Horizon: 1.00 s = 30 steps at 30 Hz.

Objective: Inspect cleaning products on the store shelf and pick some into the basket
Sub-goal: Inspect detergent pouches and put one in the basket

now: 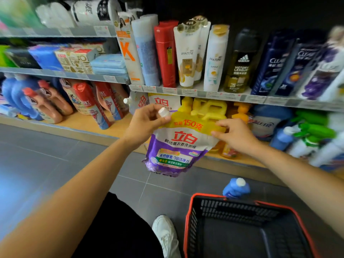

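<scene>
Pouch [176,146] held up before shelf edge: left hand [143,123] grips its cap corner, right hand [236,135] pinches top edge; basket [188,220] below.

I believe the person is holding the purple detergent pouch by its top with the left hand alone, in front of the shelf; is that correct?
Not quite: both hands hold it. In the head view the left hand grips the top by the white cap, and the right hand pinches the opposite top corner of the purple detergent pouch, in front of the shelf.
</scene>
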Available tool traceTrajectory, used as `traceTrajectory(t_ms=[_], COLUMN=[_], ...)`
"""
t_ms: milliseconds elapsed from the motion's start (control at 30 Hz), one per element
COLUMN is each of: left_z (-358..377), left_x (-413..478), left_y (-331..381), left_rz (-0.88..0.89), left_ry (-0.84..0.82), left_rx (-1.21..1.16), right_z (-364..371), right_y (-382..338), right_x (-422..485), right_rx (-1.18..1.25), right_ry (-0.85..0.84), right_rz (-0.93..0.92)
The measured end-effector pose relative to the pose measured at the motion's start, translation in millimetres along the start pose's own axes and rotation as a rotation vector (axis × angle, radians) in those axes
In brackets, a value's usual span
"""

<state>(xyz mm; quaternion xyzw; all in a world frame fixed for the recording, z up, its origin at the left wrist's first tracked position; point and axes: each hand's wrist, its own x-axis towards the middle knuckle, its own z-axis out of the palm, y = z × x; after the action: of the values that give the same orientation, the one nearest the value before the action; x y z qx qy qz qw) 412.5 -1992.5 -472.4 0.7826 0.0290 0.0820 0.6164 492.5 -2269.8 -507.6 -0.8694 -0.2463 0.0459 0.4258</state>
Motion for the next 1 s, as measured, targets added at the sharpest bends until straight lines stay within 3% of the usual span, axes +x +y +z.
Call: traceTrajectory(t_ms=[200,367,533,733,1000], left_z=[70.8,113.6,162.8,178.0,193.5], left_x=[-31.1,-43.4,-62.4,-64.3,-68.5], left_y=[30.7,36.0,26.3,25.6,24.1], left_rz=[0.134,0.193,0.195,0.117,0.187], left_ry=[-0.07,-0.126,-0.213,-0.41,-0.243], left_rx=[-0.005,-0.046,-0.072,-0.201,-0.119], right_z=[-32.4,-55.3,-71.9,-87.4,-87.0], right_y=[-22.5,-22.8,1.4,14.7,19.3], right_x=[-50.8,-83.4,-119.5,-141.6,-147.8], right_rx=[-0.01,-0.089,-0.058,0.14,-0.063], right_ry=[-0.029,0.141,0.095,0.066,0.088], right_rz=[-0.157,-0.118,-0.102,-0.055,-0.039])
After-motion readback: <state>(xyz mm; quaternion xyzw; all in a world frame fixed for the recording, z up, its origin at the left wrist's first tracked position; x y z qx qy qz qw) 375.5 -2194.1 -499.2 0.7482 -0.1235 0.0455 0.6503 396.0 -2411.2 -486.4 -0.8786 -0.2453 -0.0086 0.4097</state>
